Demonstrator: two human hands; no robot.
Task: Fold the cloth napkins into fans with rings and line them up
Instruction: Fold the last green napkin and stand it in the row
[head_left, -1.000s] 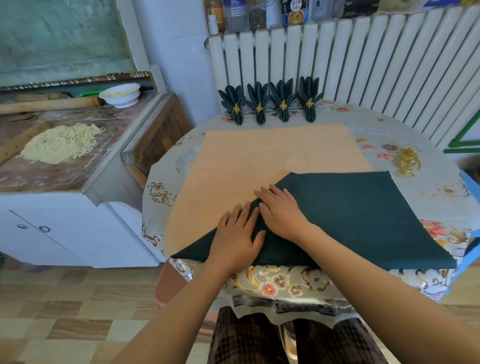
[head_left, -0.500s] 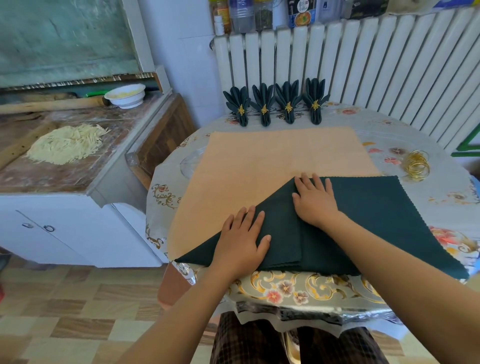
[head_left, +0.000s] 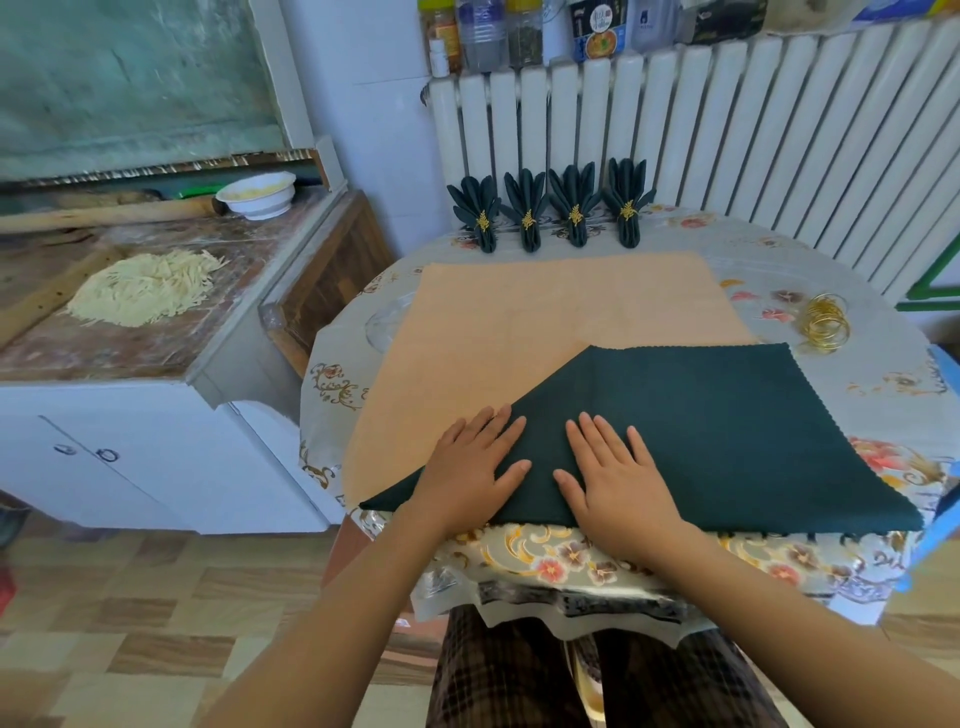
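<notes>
Left hand (head_left: 470, 475) flat, palm down, fingers extended; right hand (head_left: 615, 475) likewise, beside it; forearms extended forward.

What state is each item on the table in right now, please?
Napkin: flat, folded into a triangle.
Left hand: flat on napkin.
Right hand: flat on napkin.
Fans: four, ringed, lined up.
Rings: loose pile.

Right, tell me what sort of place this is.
Most likely a home kitchen or dining corner: a round table with a floral cover stands by a white radiator, jars sit on top of it, and cut noodles lie on a floured counter.
</notes>
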